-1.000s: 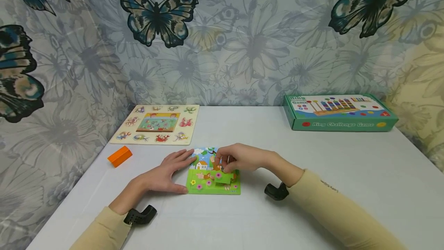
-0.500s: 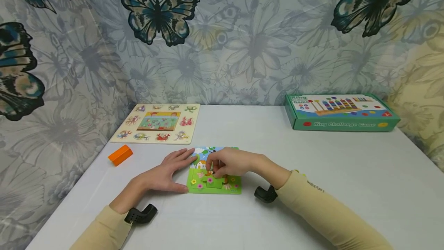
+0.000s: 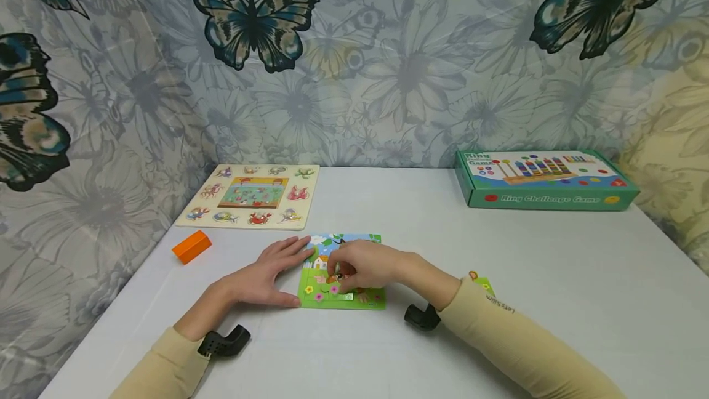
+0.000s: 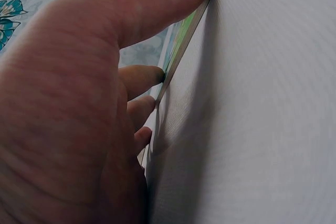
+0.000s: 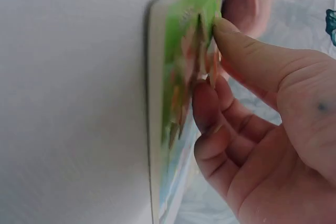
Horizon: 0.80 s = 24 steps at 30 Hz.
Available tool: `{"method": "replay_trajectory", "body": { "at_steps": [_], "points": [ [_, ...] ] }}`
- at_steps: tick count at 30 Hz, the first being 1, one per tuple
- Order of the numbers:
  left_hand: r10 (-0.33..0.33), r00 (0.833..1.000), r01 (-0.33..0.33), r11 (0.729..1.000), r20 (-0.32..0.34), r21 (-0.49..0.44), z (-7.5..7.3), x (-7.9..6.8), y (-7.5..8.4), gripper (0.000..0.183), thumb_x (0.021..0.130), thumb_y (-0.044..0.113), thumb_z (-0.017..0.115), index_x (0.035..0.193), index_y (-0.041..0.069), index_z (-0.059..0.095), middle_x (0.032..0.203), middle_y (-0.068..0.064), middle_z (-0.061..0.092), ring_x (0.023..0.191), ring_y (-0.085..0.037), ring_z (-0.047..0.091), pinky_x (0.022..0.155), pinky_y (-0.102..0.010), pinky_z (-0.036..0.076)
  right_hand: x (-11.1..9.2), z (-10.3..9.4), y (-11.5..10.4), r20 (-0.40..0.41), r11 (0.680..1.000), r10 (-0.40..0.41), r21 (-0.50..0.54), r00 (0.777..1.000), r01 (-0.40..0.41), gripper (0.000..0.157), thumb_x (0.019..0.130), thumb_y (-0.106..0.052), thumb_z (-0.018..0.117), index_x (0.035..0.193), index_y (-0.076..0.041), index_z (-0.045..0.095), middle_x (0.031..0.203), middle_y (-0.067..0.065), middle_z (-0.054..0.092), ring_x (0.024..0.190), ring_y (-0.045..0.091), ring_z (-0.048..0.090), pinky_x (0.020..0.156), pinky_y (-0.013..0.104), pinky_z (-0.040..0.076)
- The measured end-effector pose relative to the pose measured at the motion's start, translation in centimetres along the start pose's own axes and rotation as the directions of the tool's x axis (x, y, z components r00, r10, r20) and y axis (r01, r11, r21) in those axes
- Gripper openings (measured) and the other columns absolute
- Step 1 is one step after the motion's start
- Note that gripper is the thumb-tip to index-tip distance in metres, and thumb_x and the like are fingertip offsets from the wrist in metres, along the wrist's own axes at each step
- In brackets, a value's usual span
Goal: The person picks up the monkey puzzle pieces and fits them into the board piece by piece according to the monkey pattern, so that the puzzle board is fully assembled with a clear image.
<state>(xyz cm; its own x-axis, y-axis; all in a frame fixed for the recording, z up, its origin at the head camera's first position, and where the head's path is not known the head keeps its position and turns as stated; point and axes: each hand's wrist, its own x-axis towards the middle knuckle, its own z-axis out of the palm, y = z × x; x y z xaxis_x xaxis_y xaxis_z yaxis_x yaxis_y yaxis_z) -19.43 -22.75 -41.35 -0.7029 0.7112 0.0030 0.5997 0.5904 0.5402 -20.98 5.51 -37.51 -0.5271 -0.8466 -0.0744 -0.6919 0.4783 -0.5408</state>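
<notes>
A small picture puzzle board (image 3: 343, 305), printed with a house, sky and green grass, lies flat on the table. My left hand (image 3: 271, 274) rests along its left side, fingers spread and fairly straight, with fingertips and thumb touching the edge. Over the board's middle, my right hand (image 3: 368, 265) pinches a green puzzle piece between thumb and fingers. In the right wrist view the puzzle piece (image 5: 214, 59) sits tilted against the board's surface; whether it lies in its slot I cannot tell. The right hand hides part of the picture.
Another green puzzle piece (image 3: 485, 284) lies partly hidden behind the right sleeve. An orange block (image 3: 191, 247) is at the left. Farther back are a sea-animal puzzle board (image 3: 188, 211) and a green Ring Challenge Game box (image 3: 548, 199). A patterned wall hanging (image 3: 388, 79) borders the table.
My right hand has moved left across the board with the puzzle piece and brought it down. Another green piece has come into view behind the right sleeve. The left hand stays in place.
</notes>
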Motion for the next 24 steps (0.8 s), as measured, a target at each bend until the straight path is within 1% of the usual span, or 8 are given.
{"method": "replay_trajectory", "body": {
  "at_steps": [6,12,15,20,24],
  "points": [
    [0.008,1.000,-0.008,1.000,-0.006,0.000,-0.05,0.04,0.07,0.094,0.082,0.048,0.079,0.158,0.011,0.037,0.167,-0.009,0.018,0.151,-0.037,0.009,0.114,-0.067,0.007,-0.11,0.21,-0.32,-0.006,0.997,0.025,-0.068,1.000,-0.026,0.021,0.090,-0.026,0.080,0.107,-0.020,0.070,0.085,-0.011,0.057,0.080,0.006,0.053,0.072,0.023,0.047],
    [0.007,1.000,-0.007,1.000,-0.003,0.003,-0.01,0.05,0.03,0.094,0.082,0.049,0.078,0.158,0.011,0.037,0.167,-0.008,0.018,0.151,-0.038,0.009,0.114,-0.068,0.007,-0.28,0.40,-0.43,-0.010,0.996,0.042,-0.075,0.999,-0.042,0.024,0.090,-0.029,0.080,0.109,-0.020,0.069,0.091,-0.008,0.056,0.081,0.006,0.053,0.074,0.023,0.047],
    [0.011,1.000,-0.011,1.000,-0.003,0.001,-0.02,0.04,0.01,0.095,0.082,0.049,0.078,0.158,0.011,0.036,0.167,-0.009,0.017,0.151,-0.038,0.009,0.114,-0.068,0.007,-0.36,0.48,-0.42,-0.015,0.997,0.022,-0.079,1.000,-0.024,0.021,0.090,-0.028,0.080,0.106,-0.020,0.069,0.091,-0.007,0.056,0.081,0.006,0.052,0.074,0.023,0.047],
    [0.016,1.000,-0.016,1.000,-0.008,0.004,0.02,0.02,-0.08,0.094,0.082,0.048,0.079,0.158,0.010,0.037,0.167,-0.010,0.018,0.151,-0.039,0.009,0.114,-0.067,0.007,-0.31,0.51,-0.32,-0.004,0.996,-0.019,-0.082,1.000,0.019,0.015,0.091,-0.026,0.079,0.103,-0.021,0.072,0.086,-0.010,0.056,0.080,0.004,0.051,0.074,0.021,0.045],
    [0.010,1.000,-0.010,1.000,-0.007,-0.002,0.09,0.01,-0.09,0.094,0.082,0.048,0.079,0.158,0.010,0.037,0.167,-0.009,0.018,0.151,-0.038,0.009,0.114,-0.067,0.008,-0.29,0.47,-0.35,0.008,0.997,-0.014,-0.077,1.000,0.014,0.016,0.091,-0.026,0.079,0.104,-0.021,0.072,0.085,-0.011,0.057,0.080,0.002,0.051,0.075,0.021,0.045]
  ]
}}
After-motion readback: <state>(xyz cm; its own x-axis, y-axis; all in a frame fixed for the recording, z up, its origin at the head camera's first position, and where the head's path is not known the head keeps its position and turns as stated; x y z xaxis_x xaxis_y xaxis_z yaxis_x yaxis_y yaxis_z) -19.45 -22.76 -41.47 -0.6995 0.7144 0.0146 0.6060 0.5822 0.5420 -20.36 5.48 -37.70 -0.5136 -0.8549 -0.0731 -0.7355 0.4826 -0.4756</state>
